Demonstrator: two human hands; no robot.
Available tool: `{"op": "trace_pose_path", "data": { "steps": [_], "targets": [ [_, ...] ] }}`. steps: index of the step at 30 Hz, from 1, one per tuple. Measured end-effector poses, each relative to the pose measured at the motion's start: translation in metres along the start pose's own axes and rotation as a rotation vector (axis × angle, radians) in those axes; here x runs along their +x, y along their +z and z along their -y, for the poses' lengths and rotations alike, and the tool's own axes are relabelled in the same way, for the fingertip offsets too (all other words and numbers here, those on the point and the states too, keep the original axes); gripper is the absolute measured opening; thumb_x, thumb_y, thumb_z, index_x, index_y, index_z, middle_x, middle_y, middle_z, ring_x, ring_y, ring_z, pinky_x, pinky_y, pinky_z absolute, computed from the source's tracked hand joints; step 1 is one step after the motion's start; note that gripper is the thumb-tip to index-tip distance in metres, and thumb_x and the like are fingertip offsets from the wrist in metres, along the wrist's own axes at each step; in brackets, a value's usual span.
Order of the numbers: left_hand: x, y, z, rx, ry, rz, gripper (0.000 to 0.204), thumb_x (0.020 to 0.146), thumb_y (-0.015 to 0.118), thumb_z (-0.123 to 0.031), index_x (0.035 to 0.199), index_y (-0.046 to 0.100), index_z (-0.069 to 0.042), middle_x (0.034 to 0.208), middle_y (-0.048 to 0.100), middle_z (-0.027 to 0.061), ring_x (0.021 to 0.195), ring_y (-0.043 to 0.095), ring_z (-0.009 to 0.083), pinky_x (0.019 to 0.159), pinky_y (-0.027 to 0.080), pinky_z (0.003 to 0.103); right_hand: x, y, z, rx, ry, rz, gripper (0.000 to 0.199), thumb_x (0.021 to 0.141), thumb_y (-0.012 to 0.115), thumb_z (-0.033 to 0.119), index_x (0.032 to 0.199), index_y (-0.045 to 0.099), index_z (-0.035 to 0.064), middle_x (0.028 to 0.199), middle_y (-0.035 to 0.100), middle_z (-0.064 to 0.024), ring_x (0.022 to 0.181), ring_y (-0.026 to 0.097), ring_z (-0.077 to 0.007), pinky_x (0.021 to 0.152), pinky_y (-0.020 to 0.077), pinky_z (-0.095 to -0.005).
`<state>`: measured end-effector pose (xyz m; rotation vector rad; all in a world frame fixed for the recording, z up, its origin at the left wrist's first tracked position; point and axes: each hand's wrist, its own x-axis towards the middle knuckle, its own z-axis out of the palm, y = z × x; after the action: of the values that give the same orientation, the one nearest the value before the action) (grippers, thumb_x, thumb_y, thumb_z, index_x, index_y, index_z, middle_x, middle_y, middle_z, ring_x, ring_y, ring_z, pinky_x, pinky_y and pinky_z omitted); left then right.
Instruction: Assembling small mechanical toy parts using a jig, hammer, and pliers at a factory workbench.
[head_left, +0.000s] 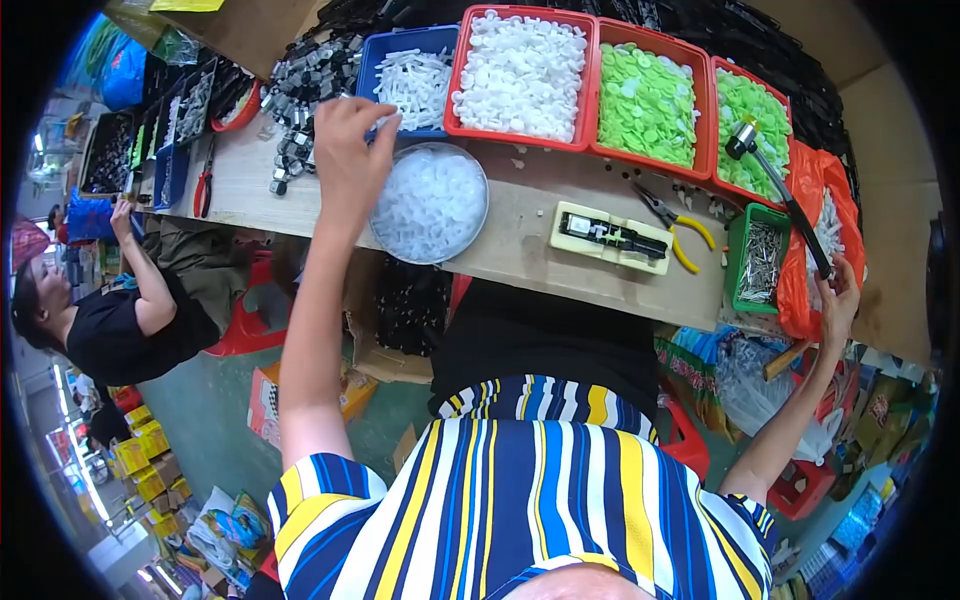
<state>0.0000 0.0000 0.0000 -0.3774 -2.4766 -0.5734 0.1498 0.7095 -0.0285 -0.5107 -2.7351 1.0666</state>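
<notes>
Bearings are taken from the cream holding block (590, 253) on the bench, noon pointing away from the wearer. The block carries a slim black-and-metal part (632, 241). Close by at 3 o'clock lie yellow-handled pliers (675, 223), jaws parted; beyond them stands a green tray (738, 250) of metal pins. At 9 to 10 o'clock, a round clear tub (425, 261) is heaped with translucent plastic pieces. The left hand (352, 140), at 10 o'clock, is above the bench between tub and blue bin, thumb and forefinger pinched on a small white piece (386, 119), exact form unclear. The right hand (838, 300), between 3 and 4 o'clock, grips the handle end of a hammer (797, 213), its head raised towards 2 o'clock. An orange-red bag (798, 300) sits just beside that hand. Farther out, the blue bin (428, 133) at 10 o'clock contains slender white parts; three red bins (520, 141) run from 11 to 2 o'clock, one of white pieces, two of lime-green.
</notes>
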Motion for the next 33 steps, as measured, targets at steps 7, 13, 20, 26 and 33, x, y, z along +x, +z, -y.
{"op": "trace_pose_path", "data": {
  "steps": [7,13,20,26,33],
  "targets": [
    [0.038,0.041,0.017,0.250,-0.084,0.172,0.023,0.080,0.075,-0.029,0.079,0.073,-0.006,0.087,0.068,0.0122,0.093,0.057,0.0331,0.081,0.048,0.044,-0.006,-0.013,0.000,-0.030,-0.070,-0.109,0.038,0.089,0.067,0.003,0.127,0.061,0.0019,0.109,0.063,-0.0063,0.103,0.056,-0.0152,0.090,0.0451,-0.0289],
    [0.043,0.055,0.024,0.154,-0.130,0.151,0.019,0.078,0.073,-0.024,0.080,0.072,-0.005,0.087,0.068,0.0130,0.094,0.057,0.0333,0.081,0.048,0.044,-0.018,-0.014,0.011,-0.076,-0.014,-0.115,0.038,0.089,0.068,0.005,0.126,0.061,0.0014,0.114,0.063,-0.0072,0.107,0.056,-0.0165,0.093,0.0450,-0.0303],
    [0.050,0.028,0.009,-0.055,-0.158,0.081,0.019,0.078,0.072,-0.020,0.079,0.069,-0.001,0.079,0.068,0.0107,0.081,0.063,0.0266,0.077,0.050,0.039,-0.011,-0.013,0.023,-0.065,-0.067,-0.138,0.036,0.091,0.066,0.004,0.126,0.062,0.0025,0.115,0.064,-0.0079,0.109,0.057,-0.0173,0.094,0.0449,-0.0302],
    [0.046,0.013,0.014,-0.275,-0.351,0.161,0.023,0.080,0.078,-0.021,0.088,0.073,0.001,0.077,0.072,0.0073,0.071,0.068,0.0122,0.068,0.052,0.025,-0.008,-0.010,0.039,-0.184,-0.077,-0.155,0.034,0.090,0.067,0.004,0.125,0.063,0.0037,0.112,0.065,-0.0066,0.105,0.057,-0.0158,0.092,0.0452,-0.0296],
    [0.049,0.025,0.016,-0.644,-0.432,-0.015,0.019,0.083,0.080,-0.014,0.092,0.075,0.002,0.081,0.072,0.0023,0.073,0.064,0.0070,0.069,0.050,0.020,-0.012,-0.013,0.034,-0.169,-0.066,-0.173,0.034,0.091,0.068,0.006,0.125,0.064,0.0040,0.112,0.065,-0.0066,0.103,0.057,-0.0158,0.091,0.0458,-0.0297]
  ]
}}
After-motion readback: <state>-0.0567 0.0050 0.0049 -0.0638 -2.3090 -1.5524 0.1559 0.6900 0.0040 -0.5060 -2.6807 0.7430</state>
